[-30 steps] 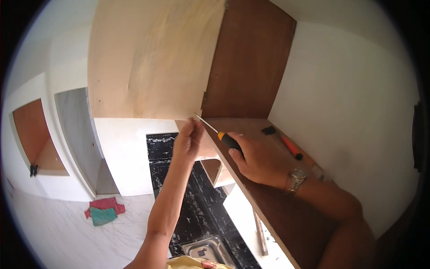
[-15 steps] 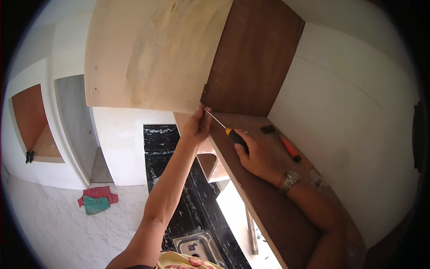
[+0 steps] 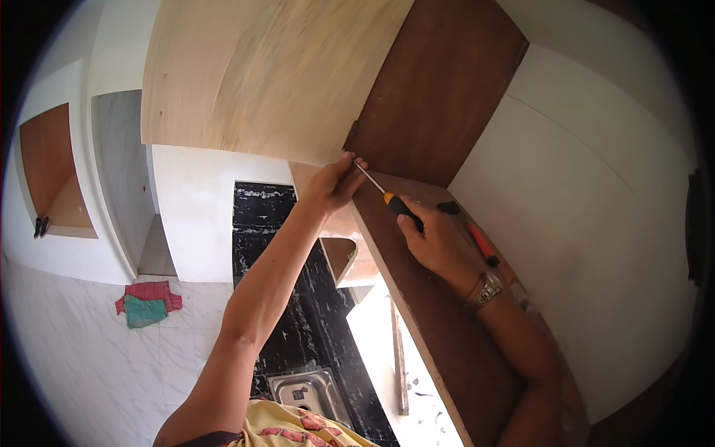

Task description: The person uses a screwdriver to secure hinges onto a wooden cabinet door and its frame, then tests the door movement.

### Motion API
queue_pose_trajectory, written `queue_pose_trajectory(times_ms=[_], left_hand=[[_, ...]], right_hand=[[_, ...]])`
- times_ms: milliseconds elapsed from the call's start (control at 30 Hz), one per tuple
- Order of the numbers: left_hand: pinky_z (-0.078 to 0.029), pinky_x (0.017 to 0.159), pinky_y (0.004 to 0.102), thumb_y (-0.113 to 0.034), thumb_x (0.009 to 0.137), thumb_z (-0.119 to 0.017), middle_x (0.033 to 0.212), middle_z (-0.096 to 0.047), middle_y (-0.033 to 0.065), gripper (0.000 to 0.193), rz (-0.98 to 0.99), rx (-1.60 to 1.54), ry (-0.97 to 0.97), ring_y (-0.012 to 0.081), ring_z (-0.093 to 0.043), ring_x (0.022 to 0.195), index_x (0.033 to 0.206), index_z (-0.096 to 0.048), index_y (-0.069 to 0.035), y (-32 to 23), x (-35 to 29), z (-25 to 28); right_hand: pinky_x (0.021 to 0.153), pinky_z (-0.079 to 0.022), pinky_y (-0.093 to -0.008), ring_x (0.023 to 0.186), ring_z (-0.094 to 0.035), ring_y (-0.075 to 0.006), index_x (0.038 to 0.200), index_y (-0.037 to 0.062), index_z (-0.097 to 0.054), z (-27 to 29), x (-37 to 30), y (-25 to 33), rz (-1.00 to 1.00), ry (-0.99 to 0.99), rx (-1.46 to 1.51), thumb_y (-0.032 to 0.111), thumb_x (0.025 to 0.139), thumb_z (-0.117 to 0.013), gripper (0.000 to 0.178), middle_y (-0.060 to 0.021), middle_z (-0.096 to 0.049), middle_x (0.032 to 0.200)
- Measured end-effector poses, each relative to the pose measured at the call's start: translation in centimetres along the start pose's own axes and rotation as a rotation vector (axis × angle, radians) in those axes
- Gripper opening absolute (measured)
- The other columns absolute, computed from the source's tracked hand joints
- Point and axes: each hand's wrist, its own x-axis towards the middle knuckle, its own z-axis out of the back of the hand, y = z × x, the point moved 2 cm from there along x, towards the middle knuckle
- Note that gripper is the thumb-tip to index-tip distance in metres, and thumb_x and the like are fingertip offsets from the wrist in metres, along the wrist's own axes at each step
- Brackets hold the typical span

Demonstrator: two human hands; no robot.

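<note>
My right hand (image 3: 441, 240) is wrapped round the black and yellow handle of a screwdriver (image 3: 403, 211), and a metal watch (image 3: 488, 289) is on that wrist. The slim shaft points up and left to the lower corner of a pale wooden cabinet door (image 3: 253, 82). There my left hand (image 3: 332, 183) pinches about the screwdriver's tip; whether a screw is between the fingers is too small to tell. Just above these fingertips, a dark hinge (image 3: 350, 135) sits at the edge between the door and the brown cabinet panel (image 3: 432, 89).
Behind my right hand, a hammer (image 3: 482, 244) with a red and black handle lies on the brown cabinet board (image 3: 439, 320). Below are a black marbled counter (image 3: 287, 320) and a steel sink (image 3: 328, 384). Red and green cloths (image 3: 147, 311) lie on the floor at left.
The view has shifted, so the counter, sink and cloths appear higher. Both hands stay at the door corner with the screwdriver, its shaft still meeting the left fingertips.
</note>
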Motion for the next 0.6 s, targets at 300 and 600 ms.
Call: queue_pose_trajectory(times_ms=[300,600], left_hand=[[-0.057,0.091,0.0444,-0.01,0.106,-0.05,0.092,-0.057,0.0069,0.01,-0.009,-0.218,-0.022,0.0189,-0.059,0.081,0.11,-0.056,-0.004,1.5,2.5,-3.4],[-0.053,0.068,0.0302,-0.009,0.105,-0.043,0.091,-0.054,0.0069,0.015,-0.014,-0.589,0.005,0.0162,-0.053,0.077,0.11,-0.055,-0.003,2.4,4.3,-2.5]], right_hand=[[0.072,-0.055,-0.0527,0.083,-0.069,-0.0431,0.123,-0.002,-0.059,-0.6,2.6,2.6,-0.147,0.115,-0.164,0.022,0.096,-0.055,0.037,-0.0263,-0.07,0.091],[0.088,-0.054,-0.0489,0.101,-0.065,-0.0455,0.129,-0.0115,-0.055,-1.5,3.4,3.2,-0.059,0.13,-0.227,0.012,0.094,-0.057,0.042,-0.0325,-0.066,0.109]])
